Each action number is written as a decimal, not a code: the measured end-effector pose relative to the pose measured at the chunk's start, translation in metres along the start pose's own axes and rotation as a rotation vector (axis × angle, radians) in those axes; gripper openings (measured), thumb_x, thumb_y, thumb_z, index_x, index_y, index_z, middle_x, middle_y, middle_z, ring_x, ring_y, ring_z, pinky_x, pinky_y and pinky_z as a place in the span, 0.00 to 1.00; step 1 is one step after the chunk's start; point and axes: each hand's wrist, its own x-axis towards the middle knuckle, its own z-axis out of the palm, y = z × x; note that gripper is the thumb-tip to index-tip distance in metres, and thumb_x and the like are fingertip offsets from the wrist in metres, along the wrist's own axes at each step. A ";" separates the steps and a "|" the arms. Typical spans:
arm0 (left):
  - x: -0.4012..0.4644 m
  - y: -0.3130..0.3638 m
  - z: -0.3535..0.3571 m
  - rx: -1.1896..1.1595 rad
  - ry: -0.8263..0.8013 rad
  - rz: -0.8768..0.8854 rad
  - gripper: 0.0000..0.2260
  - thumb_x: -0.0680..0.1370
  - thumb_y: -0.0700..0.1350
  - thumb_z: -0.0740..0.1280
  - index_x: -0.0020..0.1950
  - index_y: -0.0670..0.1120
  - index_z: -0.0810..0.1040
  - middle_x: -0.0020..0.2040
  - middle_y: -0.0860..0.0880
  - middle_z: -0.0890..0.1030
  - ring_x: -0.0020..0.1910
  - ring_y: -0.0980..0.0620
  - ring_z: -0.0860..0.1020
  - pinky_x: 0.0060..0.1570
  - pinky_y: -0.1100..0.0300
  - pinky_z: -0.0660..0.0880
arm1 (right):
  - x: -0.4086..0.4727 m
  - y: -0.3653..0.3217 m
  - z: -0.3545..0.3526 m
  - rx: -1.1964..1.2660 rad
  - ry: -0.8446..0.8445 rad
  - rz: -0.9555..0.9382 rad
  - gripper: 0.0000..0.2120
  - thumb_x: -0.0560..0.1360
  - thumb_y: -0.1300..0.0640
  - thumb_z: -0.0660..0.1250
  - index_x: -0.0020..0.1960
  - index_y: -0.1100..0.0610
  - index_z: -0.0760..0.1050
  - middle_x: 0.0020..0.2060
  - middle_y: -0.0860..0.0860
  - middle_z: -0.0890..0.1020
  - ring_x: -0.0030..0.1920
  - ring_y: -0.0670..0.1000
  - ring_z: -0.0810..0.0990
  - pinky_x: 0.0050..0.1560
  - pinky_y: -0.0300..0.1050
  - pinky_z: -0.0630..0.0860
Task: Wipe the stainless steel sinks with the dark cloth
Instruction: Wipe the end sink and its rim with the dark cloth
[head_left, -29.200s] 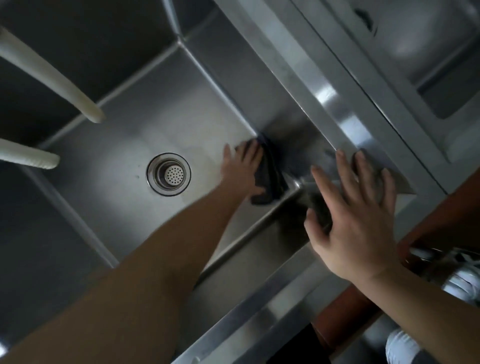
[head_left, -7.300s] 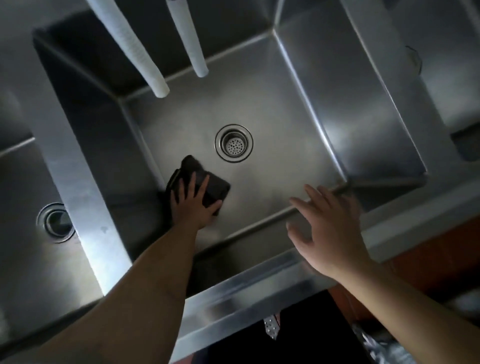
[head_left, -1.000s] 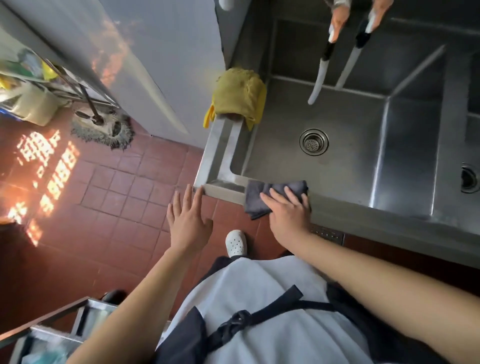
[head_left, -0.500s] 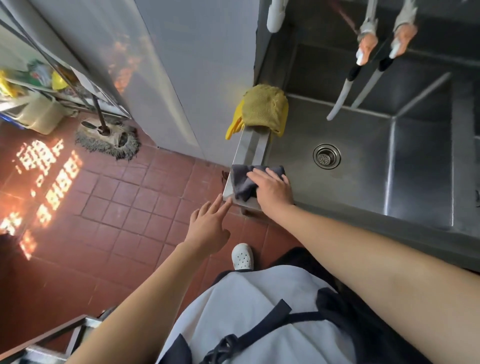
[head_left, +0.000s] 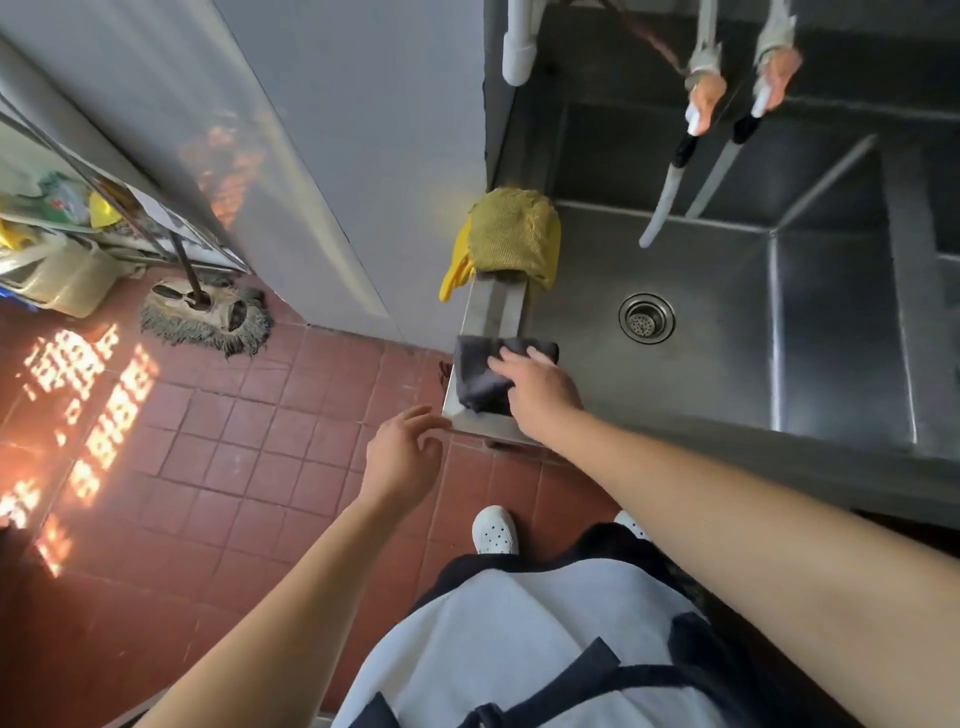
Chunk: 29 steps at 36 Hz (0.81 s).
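The dark cloth (head_left: 480, 371) lies on the left rim of the stainless steel sink (head_left: 491, 312), near its front left corner. My right hand (head_left: 540, 389) presses flat on the cloth with fingers stretched over it. My left hand (head_left: 402, 454) hovers in the air just left of the sink's corner, fingers loosely spread and holding nothing. The basin has a round drain (head_left: 645, 318) in its floor. A second basin shows at the far right edge.
A yellow cloth (head_left: 514, 236) and a yellow glove (head_left: 454, 270) hang over the sink's left rim further back. Two hoses (head_left: 670, 187) dangle over the basin. A mop (head_left: 208, 317) rests on the red tiled floor by a shelf.
My right hand has slid the dark cloth from the front rim leftward to the corner and onto the left rim. My left hand has drawn near the corner.
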 end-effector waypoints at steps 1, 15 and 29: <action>0.001 0.004 -0.001 -0.077 0.059 -0.022 0.18 0.75 0.35 0.63 0.58 0.52 0.83 0.65 0.51 0.79 0.65 0.47 0.75 0.65 0.54 0.70 | -0.011 0.004 0.002 -0.052 -0.054 -0.053 0.28 0.81 0.65 0.53 0.76 0.44 0.65 0.79 0.43 0.60 0.79 0.51 0.52 0.75 0.51 0.57; 0.053 0.129 0.033 -0.427 -0.034 0.031 0.21 0.76 0.31 0.58 0.58 0.50 0.81 0.54 0.53 0.84 0.54 0.56 0.81 0.59 0.60 0.76 | -0.059 0.109 -0.084 0.415 0.228 0.060 0.22 0.74 0.69 0.62 0.62 0.52 0.81 0.59 0.52 0.76 0.60 0.53 0.74 0.60 0.40 0.68; 0.077 0.315 0.172 -0.811 -0.570 -0.139 0.25 0.72 0.58 0.73 0.69 0.63 0.72 0.67 0.57 0.76 0.64 0.56 0.76 0.62 0.51 0.74 | -0.066 0.265 -0.171 0.820 0.419 0.358 0.14 0.79 0.58 0.67 0.63 0.50 0.78 0.53 0.45 0.84 0.53 0.48 0.82 0.52 0.43 0.78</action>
